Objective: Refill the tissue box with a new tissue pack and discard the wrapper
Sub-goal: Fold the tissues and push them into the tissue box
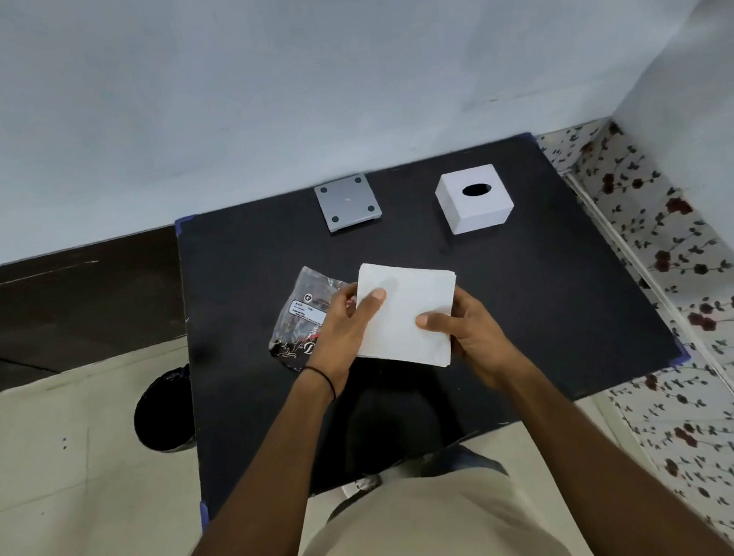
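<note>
A white stack of tissues is held above the middle of the black table. My left hand grips its left edge, thumb on top. My right hand grips its right lower edge, thumb on top. The crumpled clear plastic wrapper with a white label lies on the table just left of the stack, partly behind my left hand. The white cube tissue box, with a dark oval hole on top, stands at the back right. Its grey square base plate lies at the back centre.
A black bin with a dark liner stands on the floor beside the table's left edge. A pale wall runs behind the table and another on the right. Flowered floor covering lies to the right.
</note>
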